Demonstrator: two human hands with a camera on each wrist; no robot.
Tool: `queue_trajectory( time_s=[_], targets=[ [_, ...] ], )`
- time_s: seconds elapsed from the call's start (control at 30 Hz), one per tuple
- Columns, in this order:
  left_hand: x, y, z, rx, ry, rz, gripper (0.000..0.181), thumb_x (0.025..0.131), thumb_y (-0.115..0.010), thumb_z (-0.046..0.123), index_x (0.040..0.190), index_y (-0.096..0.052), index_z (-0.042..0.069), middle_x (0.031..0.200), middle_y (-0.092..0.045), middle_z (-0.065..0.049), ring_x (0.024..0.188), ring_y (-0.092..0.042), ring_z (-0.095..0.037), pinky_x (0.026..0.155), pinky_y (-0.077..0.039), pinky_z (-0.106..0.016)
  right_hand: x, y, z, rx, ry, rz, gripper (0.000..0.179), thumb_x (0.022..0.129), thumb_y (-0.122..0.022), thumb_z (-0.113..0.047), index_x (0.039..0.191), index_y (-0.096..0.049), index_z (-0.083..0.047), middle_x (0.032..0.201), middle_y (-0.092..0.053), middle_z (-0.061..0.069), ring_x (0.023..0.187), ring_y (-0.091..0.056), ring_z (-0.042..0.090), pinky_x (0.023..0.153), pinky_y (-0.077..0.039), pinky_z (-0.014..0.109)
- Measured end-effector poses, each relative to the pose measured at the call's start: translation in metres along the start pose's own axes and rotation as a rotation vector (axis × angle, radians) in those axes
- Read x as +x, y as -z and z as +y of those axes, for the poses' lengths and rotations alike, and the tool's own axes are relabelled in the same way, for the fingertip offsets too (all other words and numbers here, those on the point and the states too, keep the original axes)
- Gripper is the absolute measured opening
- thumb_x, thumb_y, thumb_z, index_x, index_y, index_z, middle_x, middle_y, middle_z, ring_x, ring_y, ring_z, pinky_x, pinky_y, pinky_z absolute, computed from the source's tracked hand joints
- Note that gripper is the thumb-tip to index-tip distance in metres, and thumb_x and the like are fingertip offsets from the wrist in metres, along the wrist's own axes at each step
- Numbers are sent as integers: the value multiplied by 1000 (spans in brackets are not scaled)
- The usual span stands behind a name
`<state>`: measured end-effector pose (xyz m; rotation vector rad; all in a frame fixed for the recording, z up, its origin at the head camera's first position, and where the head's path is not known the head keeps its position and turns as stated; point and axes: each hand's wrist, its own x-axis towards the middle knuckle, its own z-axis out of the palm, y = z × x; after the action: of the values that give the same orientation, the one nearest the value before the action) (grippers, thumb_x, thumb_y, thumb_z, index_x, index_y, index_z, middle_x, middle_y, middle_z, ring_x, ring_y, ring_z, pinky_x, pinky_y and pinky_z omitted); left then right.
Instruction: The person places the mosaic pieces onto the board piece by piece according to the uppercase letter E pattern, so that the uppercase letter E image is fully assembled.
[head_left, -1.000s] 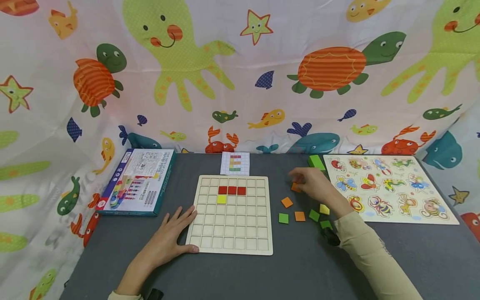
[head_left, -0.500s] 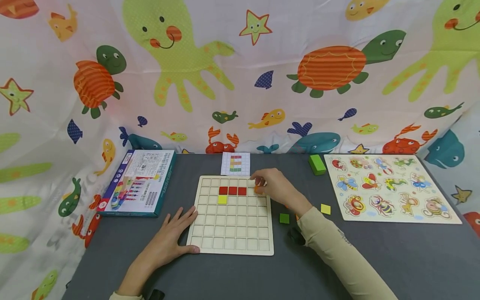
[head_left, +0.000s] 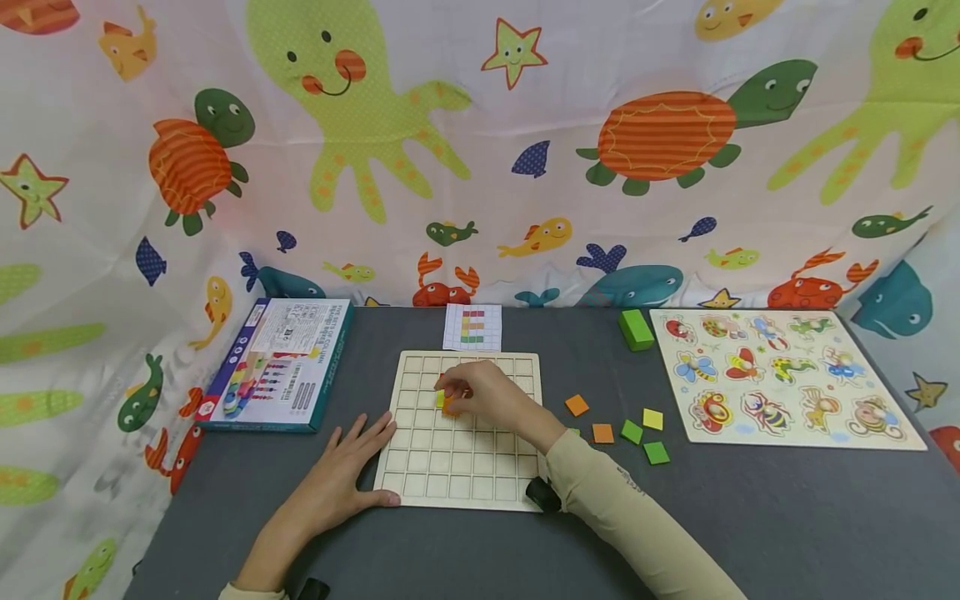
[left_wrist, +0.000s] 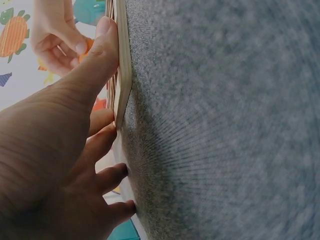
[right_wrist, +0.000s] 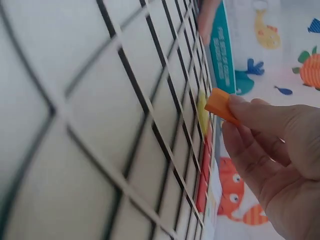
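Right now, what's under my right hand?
The grid board, with a yellow tile peeking out; the right wrist view also shows red tiles. From above, your right hand, pinching an orange tile, hides the cells directly beneath it.

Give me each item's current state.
Pale wooden grid board: flat, partly filled
Left hand: spread, touching grid board
Right hand: pinching orange square tile
Yellow square tile: on grid
Red square tiles: on grid
Loose orange, green, yellow tiles: flat, off grid
Green rectangular block: untouched
Teal cardboard box: flat
White printed card: flat
Cream animal-picture board: flat
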<state>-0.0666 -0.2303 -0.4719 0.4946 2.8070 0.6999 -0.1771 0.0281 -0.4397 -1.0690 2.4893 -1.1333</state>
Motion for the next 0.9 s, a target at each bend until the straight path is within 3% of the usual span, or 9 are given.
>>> queue_trajectory(
  time_s=[0.17,0.57,0.9],
  targets=[
    [0,0,0,2,-3,0,103,70,-76,59,153,-35,14,161,-26,-3,146,-17,-42,113,-10,-68,3,-12,-1,25,10,-37,26,86,-73,-1,112,-71,-1,94,-69,4,84,-63,14,76,-54,23],
    [0,0,1,11,2,6,103,70,-77,59,153,-37,13,161,-27,-3,147,-17,-41,113,-10,-67,3,-26,-3,-100,-76,-38,24,86,-75,-3,109,-72,-8,94,-70,-2,84,-60,9,78,-51,21],
    [0,-2,-1,7,2,13,102,70,-78,57,153,-37,13,160,-27,-3,147,-17,-41,113,-9,-67,-11,-12,-2,-54,-63,-6,23,90,-71,-5,113,-71,-6,102,-70,1,90,-62,12,81,-53,25]
  ],
)
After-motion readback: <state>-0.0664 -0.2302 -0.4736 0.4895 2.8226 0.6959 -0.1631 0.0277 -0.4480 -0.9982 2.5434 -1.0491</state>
